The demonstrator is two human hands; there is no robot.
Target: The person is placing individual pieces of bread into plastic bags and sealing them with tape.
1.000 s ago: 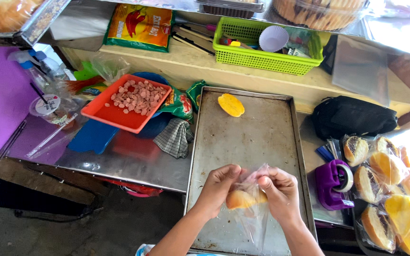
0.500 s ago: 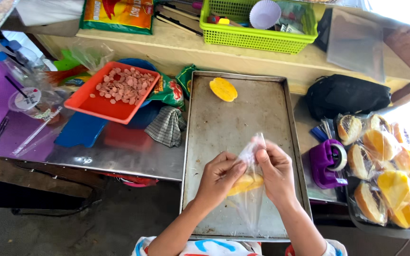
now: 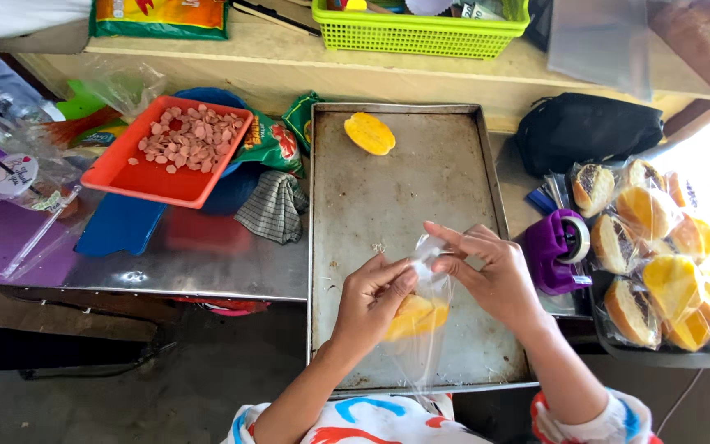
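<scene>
Both hands, left (image 3: 371, 300) and right (image 3: 486, 267), pinch the mouth of a clear bag (image 3: 421, 337) shut, so the yellow bun (image 3: 417, 316) hangs inside above the tray (image 3: 396, 197).

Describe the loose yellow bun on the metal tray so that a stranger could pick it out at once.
Start at the big grey metal tray in the middle of the counter. At its far end, near the wooden shelf, lies one yellow bun. It is bare and alone, unlike the bun in the clear bag between the hands, and the wrapped buns at the right.

Scuffed, dull metal tray (image 3: 388, 205); clear glossy plastic bag (image 3: 425, 329); checked cloth (image 3: 273, 210); green plastic basket (image 3: 421, 33)
</scene>
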